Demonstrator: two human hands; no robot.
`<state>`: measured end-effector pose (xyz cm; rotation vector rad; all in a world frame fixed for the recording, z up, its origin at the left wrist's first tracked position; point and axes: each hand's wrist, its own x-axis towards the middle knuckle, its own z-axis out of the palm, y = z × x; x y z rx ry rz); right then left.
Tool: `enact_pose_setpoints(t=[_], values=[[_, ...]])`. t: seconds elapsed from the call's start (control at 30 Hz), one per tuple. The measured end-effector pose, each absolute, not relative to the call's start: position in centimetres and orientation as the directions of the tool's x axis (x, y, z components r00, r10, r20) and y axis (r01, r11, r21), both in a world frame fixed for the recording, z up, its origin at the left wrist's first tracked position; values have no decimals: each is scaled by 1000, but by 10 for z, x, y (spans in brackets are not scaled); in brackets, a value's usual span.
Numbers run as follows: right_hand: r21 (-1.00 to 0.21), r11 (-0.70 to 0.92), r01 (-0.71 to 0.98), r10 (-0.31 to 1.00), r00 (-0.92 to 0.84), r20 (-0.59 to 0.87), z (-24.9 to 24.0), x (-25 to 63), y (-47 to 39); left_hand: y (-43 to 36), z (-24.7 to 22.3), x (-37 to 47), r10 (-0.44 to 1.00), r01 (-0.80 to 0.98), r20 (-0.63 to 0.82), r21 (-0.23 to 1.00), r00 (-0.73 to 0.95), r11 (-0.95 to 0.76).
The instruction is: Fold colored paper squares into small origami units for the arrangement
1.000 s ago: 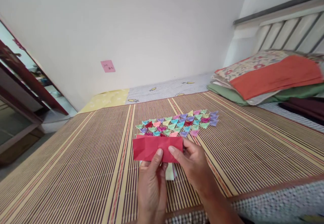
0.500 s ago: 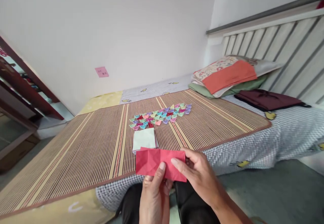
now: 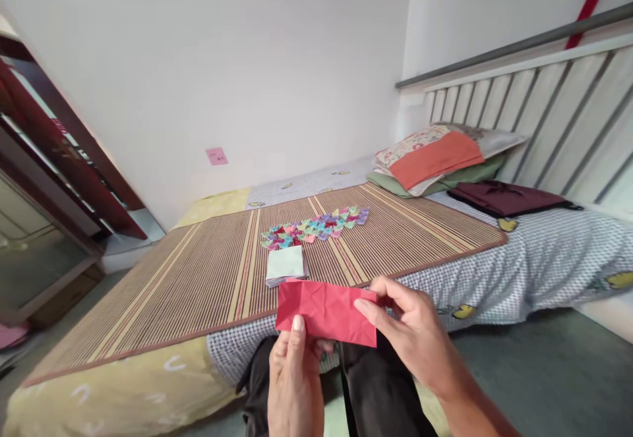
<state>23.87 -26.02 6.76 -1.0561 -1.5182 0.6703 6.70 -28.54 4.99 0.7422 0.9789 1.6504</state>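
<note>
A creased red sheet of paper [image 3: 329,312], folded into a long rectangle, is held up between my hands over my lap. My left hand [image 3: 295,374] pinches its lower left part, thumb in front and fingers behind. At the right end, my right hand [image 3: 413,331] grips the paper between thumb and fingers. Just beyond the paper lies a stack of square paper sheets [image 3: 285,263], pale green on top. Behind that stack, several small folded paper pieces [image 3: 316,227] in many colours stand in rows on the striped mat [image 3: 198,285].
The mat covers a bed with a checked sheet [image 3: 544,279]. Pillows [image 3: 435,160] and a folded maroon cloth [image 3: 509,198] lie at the right by the white slatted headboard [image 3: 539,107]. A pink note [image 3: 216,155] is on the wall.
My left hand has slid left along the red paper, and my right hand has shifted slightly right to its end. The view has turned a little.
</note>
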Motion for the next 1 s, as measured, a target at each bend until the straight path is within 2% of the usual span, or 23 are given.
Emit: enact_pose_setpoints(t=[0.2,0.37,0.5,0.7,1.0], values=[[-830,462,312,875,-8,484,55,243,-261,-287,58,71,988,-674,-57,736,-142,-54],[-821,483,305,872,-76,484,45,240,-261,-285,57,69,992,-755,-113,647,50,112],[-804,477,353,869,-54,492,36,249,-260,-278,49,64,988,-791,-73,593,133,150],[-801,431,416,880,1,475,26,261,-258,-275,41,61,993,-839,-54,531,103,115],[-895,353,275,934,-40,356,19,260,-252,-276,46,59,995,-831,-52,548,83,98]])
